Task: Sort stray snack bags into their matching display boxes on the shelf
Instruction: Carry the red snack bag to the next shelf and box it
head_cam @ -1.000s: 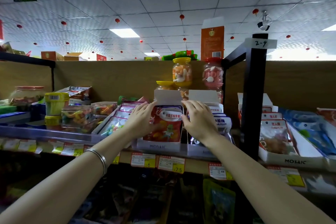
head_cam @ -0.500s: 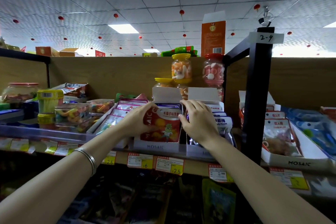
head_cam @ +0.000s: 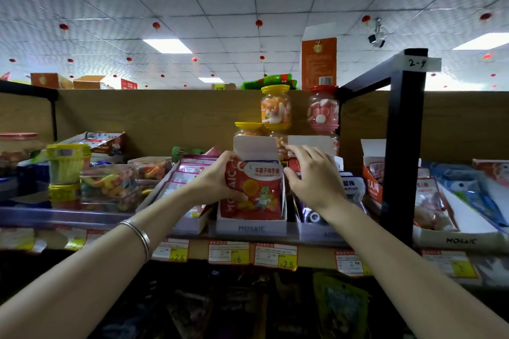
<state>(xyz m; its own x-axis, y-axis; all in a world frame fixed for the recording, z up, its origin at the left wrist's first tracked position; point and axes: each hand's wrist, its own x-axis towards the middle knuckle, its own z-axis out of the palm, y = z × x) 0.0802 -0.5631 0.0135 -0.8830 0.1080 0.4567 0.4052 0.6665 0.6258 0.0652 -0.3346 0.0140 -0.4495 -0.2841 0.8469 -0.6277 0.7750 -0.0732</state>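
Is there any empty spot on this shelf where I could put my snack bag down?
Hardly any. The display boxes stand side by side along the shelf front, jars fill the back, and tubs crowd the left. The only open stretch is above the boxes, against the wooden back panel.

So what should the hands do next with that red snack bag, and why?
Probably press the red snack bag down and back until it sits flush. The left hand grips its left edge, and it stands in the front of the white MOSAIC display box. The right hand rests at its other edge.
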